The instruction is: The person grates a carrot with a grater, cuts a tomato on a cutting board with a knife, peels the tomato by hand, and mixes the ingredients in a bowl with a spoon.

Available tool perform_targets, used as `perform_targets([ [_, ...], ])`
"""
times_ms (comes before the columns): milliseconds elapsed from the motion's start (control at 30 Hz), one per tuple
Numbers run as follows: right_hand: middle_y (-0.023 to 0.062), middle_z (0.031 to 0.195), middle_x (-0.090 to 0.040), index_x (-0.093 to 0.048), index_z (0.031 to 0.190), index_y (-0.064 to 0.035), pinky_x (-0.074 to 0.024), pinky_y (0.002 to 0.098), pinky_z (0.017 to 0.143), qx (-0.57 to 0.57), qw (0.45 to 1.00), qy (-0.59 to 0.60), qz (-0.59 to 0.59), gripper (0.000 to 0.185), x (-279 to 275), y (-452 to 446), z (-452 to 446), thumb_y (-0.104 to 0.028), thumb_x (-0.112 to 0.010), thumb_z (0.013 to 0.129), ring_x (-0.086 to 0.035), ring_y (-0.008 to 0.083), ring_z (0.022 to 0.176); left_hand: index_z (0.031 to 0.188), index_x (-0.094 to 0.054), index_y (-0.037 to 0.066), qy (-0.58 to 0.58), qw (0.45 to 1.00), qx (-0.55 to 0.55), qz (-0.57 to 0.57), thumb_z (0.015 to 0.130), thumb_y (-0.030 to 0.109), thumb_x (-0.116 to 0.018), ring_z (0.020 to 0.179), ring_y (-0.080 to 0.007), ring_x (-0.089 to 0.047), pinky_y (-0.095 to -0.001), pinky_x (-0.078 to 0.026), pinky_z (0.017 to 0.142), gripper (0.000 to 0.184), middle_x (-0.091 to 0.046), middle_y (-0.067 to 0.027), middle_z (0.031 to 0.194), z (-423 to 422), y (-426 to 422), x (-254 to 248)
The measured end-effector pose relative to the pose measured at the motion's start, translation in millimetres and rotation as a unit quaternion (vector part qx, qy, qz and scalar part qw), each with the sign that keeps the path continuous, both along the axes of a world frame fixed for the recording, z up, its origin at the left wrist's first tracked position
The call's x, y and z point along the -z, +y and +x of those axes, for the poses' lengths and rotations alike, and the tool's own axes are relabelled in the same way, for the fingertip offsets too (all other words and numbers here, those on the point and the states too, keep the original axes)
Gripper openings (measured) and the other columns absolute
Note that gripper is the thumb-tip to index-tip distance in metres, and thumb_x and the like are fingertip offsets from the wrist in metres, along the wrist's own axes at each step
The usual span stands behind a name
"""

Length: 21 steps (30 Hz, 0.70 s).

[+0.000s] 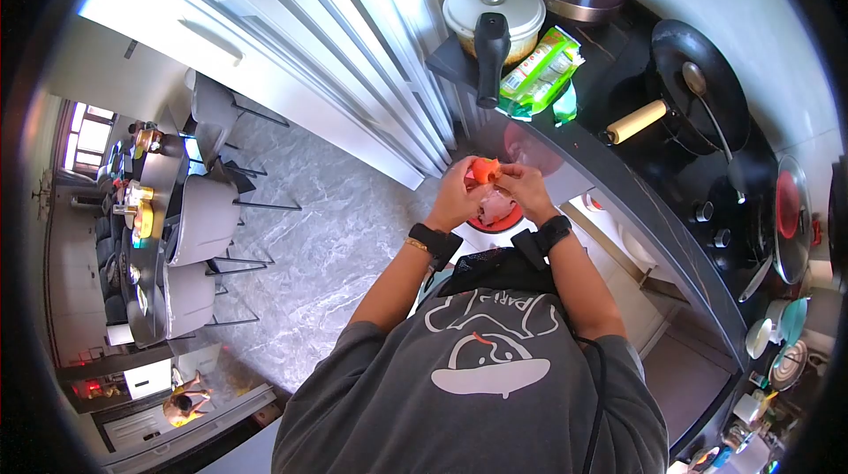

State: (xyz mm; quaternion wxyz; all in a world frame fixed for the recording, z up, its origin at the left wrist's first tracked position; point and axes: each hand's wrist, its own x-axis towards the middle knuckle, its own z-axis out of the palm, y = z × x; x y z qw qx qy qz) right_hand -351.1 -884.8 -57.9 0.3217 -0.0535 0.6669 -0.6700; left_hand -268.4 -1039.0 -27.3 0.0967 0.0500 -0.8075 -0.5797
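Observation:
A red-orange tomato (485,171) is between my two hands, in front of my body. My left hand (456,197) is closed around its left side. The fingers of my right hand (525,192) are pinched together at its right edge; whether they hold a bit of skin there is too small to tell. Just below my hands is a red-rimmed bin (500,227) with a pale plastic liner (497,208) in it. My hands partly hide the bin.
A dark counter (609,175) runs along the right, with a lidded pot (477,10), a green packet (541,72) and a wok (698,59) holding a ladle. White folding door panels (291,50) stand at the left. Chairs (208,222) line a far table; another person (184,403) is far off.

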Motion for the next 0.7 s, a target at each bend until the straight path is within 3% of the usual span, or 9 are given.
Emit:
perform_targets([
  [100,0.0079,0.096,-0.067,-0.062,0.111,0.0072,-0.049,0.0237,0.073,-0.02,0.996,-0.053,-0.072,0.033,-4,2,1,-0.011,-0.069,0.084,-0.062,0.0116,0.083,0.124,-0.047,-0.003,-0.028,1.0,-0.005,0.013,0.081,0.005,-0.068,0.095,-0.0172,-0.064,-0.0282,-0.054,0.079,0.048,-0.061,-0.0134,0.113,2,-2,-3],
  [300,0.0086,0.096,-0.067,-0.062,0.11,0.0071,-0.0497,0.0248,0.075,-0.03,0.998,0.055,0.005,0.033,2,-4,2,-0.009,-0.07,0.082,-0.062,0.0111,0.083,0.122,-0.048,-0.003,-0.015,0.997,0.022,-0.079,0.08,0.004,-0.068,0.095,-0.0177,-0.064,-0.0301,-0.053,0.081,0.048,-0.061,-0.0152,0.112,4,1,-21],
  [367,0.0075,0.086,-0.069,-0.067,0.1,0.0051,-0.051,0.0262,0.069,0.01,0.996,0.088,0.003,0.03,5,-5,4,-0.014,-0.07,0.077,-0.063,0.0113,0.074,0.122,-0.048,-0.003,-0.003,0.997,0.018,-0.081,0.079,0.004,-0.069,0.095,-0.0176,-0.064,-0.0302,-0.053,0.082,0.048,-0.061,-0.0153,0.112,3,3,-16],
  [433,0.0074,0.085,-0.069,-0.067,0.099,0.0052,-0.0512,0.0264,0.068,0.009,0.996,0.085,0.016,0.03,-3,-6,5,-0.014,-0.07,0.077,-0.064,0.0115,0.073,0.122,-0.048,-0.003,0.009,0.996,0.014,-0.083,0.079,0.004,-0.069,0.095,-0.0174,-0.064,-0.0304,-0.052,0.082,0.048,-0.061,-0.0155,0.111,4,3,-18],
  [500,0.0072,0.084,-0.07,-0.067,0.098,0.0053,-0.0513,0.0265,0.068,0.01,0.996,0.082,0.03,0.029,-6,-6,5,-0.014,-0.07,0.076,-0.064,0.0117,0.073,0.122,-0.048,-0.003,-0.049,0.998,0.017,-0.019,0.08,0.006,-0.069,0.097,-0.0179,-0.064,-0.0293,-0.052,0.082,0.048,-0.061,-0.0146,0.112,5,4,-20],
  [600,0.007,0.086,-0.069,-0.067,0.1,0.0049,-0.0509,0.026,0.068,0.002,0.998,0.057,0.021,0.028,1,-4,4,-0.012,-0.067,0.078,-0.064,0.0115,0.074,0.124,-0.048,-0.003,-0.048,0.998,0.009,0.047,0.082,0.008,-0.07,0.097,-0.0181,-0.064,-0.0284,-0.052,0.081,0.049,-0.061,-0.0132,0.113,6,5,-15],
  [667,0.0064,0.089,-0.069,-0.066,0.103,0.0041,-0.0501,0.0255,0.069,0.007,0.994,-0.079,-0.08,0.028,7,-1,2,-0.011,-0.064,0.08,-0.063,0.0108,0.075,0.124,-0.047,-0.004,-0.05,0.998,0.004,0.046,0.082,0.009,-0.07,0.097,-0.018,-0.065,-0.0282,-0.052,0.08,0.049,-0.061,-0.0128,0.115,5,2,-10],
  [700,0.0064,0.089,-0.069,-0.066,0.103,0.0041,-0.0501,0.0255,0.069,0.006,0.994,-0.079,-0.08,0.028,1,-2,4,-0.011,-0.064,0.08,-0.063,0.0108,0.075,0.125,-0.047,-0.004,-0.052,0.998,0.0,0.044,0.083,0.009,-0.069,0.096,-0.018,-0.065,-0.0281,-0.053,0.08,0.05,-0.06,-0.0123,0.116,5,0,-9],
])
